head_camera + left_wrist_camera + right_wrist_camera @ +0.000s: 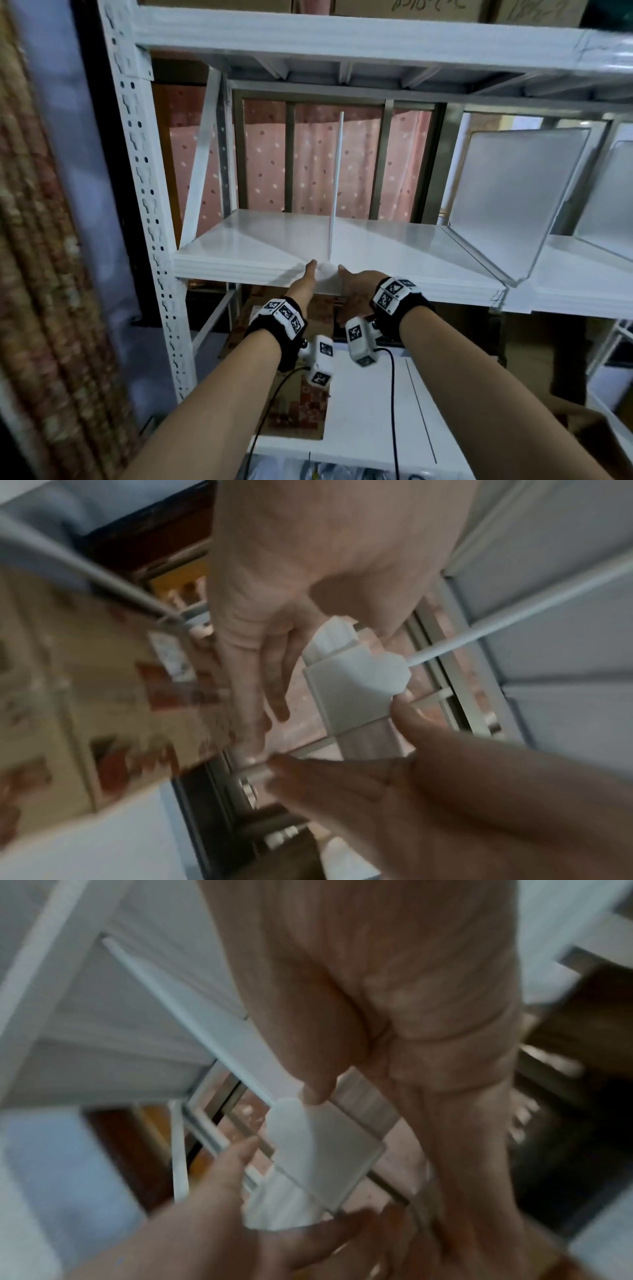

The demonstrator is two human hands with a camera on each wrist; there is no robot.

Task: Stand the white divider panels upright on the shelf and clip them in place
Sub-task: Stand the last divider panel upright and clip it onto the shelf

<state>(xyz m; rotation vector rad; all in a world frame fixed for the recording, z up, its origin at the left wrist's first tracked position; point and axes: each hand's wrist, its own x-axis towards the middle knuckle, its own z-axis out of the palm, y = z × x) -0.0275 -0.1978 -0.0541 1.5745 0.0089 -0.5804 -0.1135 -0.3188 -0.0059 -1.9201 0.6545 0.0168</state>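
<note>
A white divider panel (336,185) stands upright on the white shelf (253,248), seen edge-on, running from the front edge to the back. At its foot a white plastic clip (325,272) sits over the shelf's front lip. My left hand (310,275) pinches the clip from the left and my right hand (346,280) from the right, thumbs on top and fingers under the lip. In the left wrist view the clip (352,685) lies between both hands with the panel edge (479,631) rising from it. The right wrist view shows the same clip (318,1148) and panel edge (205,1020).
Two more white panels (513,205) (609,195) lean tilted on the shelf to the right. The perforated rack post (147,205) stands at left, an upper shelf (342,37) overhead. Cardboard boxes (298,404) and a white surface (370,418) lie below.
</note>
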